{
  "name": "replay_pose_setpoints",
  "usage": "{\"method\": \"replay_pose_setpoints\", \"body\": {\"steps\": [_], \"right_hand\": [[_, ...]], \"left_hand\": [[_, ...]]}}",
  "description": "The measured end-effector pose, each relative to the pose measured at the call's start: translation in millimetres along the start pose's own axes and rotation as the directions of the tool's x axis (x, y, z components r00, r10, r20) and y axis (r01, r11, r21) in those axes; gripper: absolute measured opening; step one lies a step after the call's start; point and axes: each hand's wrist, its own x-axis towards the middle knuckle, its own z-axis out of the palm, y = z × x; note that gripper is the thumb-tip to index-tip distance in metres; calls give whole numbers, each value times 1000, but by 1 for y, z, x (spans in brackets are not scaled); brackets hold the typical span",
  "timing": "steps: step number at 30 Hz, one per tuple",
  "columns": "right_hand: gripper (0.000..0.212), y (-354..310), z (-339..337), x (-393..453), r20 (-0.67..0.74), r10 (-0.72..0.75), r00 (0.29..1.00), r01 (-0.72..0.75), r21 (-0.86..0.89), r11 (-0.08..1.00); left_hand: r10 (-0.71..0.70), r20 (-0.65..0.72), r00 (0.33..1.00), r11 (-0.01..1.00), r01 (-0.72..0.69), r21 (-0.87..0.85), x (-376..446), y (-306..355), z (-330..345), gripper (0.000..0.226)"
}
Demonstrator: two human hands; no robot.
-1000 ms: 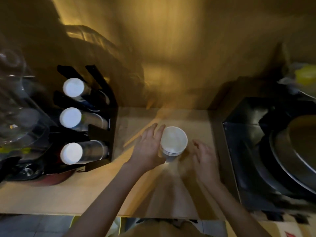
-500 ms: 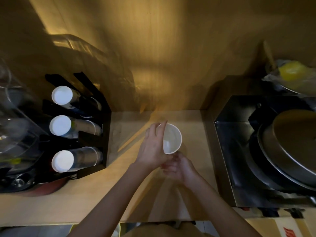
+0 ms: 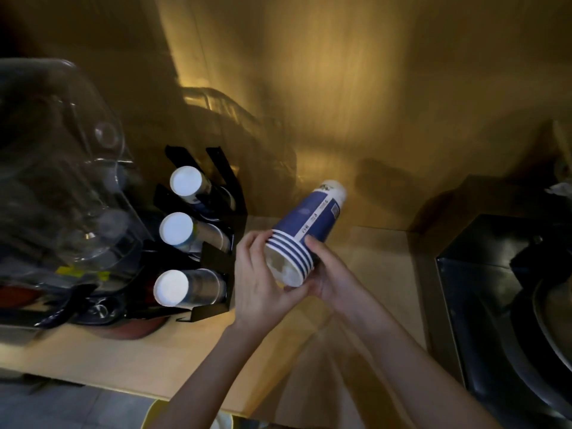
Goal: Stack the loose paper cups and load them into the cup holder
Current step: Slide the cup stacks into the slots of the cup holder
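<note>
Head view: I see the cup stack [image 3: 305, 233] tilted above the counter [image 3: 130, 360], just right of the holder [image 3: 216, 261]. Left hand [image 3: 263, 286] and right hand [image 3: 328, 274] both clasp its rim end.

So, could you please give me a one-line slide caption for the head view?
Both hands, left hand and right hand, hold a tilted blue-and-white paper cup stack beside the black cup holder.
</note>
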Motion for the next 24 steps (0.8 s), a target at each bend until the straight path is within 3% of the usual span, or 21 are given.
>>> {"method": "replay_pose_setpoints", "body": {"steps": [4,8,13,19,22,24], "right_hand": [[82,-16,26,10,0,-132,991,127,-291,948],[89,-31,56,26,82,-301,950,305,-451,839],[89,-51,100,39,208,-465,861,474,-661,582],[91,-66,153,63,310,-561,768,555,-759,340],[86,-63,171,81,364,-573,734,594,-752,284],[86,-58,178,95,365,-567,738,596,-747,294]], "left_hand": [[-79,-49,996,994,75,-75,10,-9,-17,87],[-166,-51,985,975,156,-159,26,-23,-38,88],[-169,-61,984,945,144,-292,55,-32,-76,78],[-112,-156,981,936,51,-349,105,-24,-136,81],[-43,-255,966,962,-29,-270,127,-19,-162,71],[-21,-244,970,972,-37,-231,137,-21,-172,70]]}}
